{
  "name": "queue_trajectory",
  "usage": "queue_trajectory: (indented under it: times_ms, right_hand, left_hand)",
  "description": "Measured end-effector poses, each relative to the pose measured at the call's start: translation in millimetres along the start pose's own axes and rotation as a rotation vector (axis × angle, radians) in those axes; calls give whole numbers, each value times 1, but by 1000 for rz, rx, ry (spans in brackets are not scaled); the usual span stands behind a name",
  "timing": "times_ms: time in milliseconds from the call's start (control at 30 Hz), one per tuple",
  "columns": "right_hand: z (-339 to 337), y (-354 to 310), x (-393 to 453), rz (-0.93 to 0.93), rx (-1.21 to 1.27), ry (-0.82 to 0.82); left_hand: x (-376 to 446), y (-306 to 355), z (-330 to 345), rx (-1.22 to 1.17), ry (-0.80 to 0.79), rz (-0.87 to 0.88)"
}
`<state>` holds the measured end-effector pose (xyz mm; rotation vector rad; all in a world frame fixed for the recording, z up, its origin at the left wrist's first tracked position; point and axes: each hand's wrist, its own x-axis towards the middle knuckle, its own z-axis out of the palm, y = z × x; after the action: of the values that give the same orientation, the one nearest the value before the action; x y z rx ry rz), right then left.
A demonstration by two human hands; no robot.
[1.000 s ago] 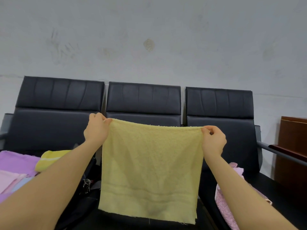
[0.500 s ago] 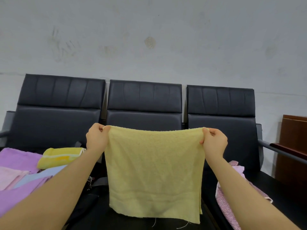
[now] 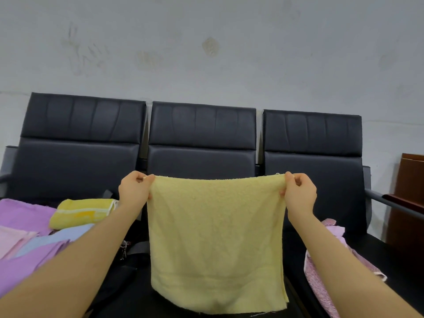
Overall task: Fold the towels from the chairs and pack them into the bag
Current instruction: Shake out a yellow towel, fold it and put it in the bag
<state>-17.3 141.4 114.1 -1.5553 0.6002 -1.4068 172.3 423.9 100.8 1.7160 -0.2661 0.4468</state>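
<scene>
Since the frame a second ago both hands have come down a little against the chair backs, and the pale yellow towel (image 3: 215,239) now hangs with a second layer showing along its right and bottom edges; more of the rolled towel at left is in view.

Nearest me: both forearms reach forward from the bottom corners. At lower left, on the left seat, lies a pile of flat towels, purple (image 3: 25,214), pink (image 3: 11,239) and light blue (image 3: 57,237), overlapping each other. A dark bag (image 3: 119,271) with a grey strap and a small metal fitting sits between that pile and the hanging towel, partly hidden by my left arm. At lower right a pink patterned towel (image 3: 321,285) lies crumpled on the right seat.

Middle: left hand (image 3: 135,191) grip pinches the towel's top left corner, thumb against curled fingers. Right hand (image 3: 298,193) grip pinches the top right corner the same way. The towel is stretched between them, top edge sagging slightly, body hanging free in front of the middle seat; I cannot tell whether its bottom edge touches the seat.

Beyond the left hand: a rolled yellow towel (image 3: 82,212) with a white stripe rests on the purple one.

Far: three black padded chairs (image 3: 202,138) in a row, a brown wooden cabinet (image 3: 410,191) at right, grey marked wall (image 3: 206,53) behind.
</scene>
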Motion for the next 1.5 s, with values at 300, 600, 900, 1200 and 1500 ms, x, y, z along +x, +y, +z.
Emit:
queue_trajectory:
  times_ms: [300,600,900,1200,1500]
  right_hand:
    - [47,36,30,113,-39,-2]
    - [59,38,35,65,247,-18]
    - [16,98,-32,142,4,-26]
    - [-13,146,-66,196,-299,-161]
    - [9,188,-54,225,-493,-246]
  left_hand:
    - [35,-18,52,-90,-24,-96]
    - [20,-1,73,-326,115,36]
    - [-59,-78,63,-97,125,-135]
    - [-98,-141,59,458,2,-107]
    - [-71,-172,89,891,-142,44]
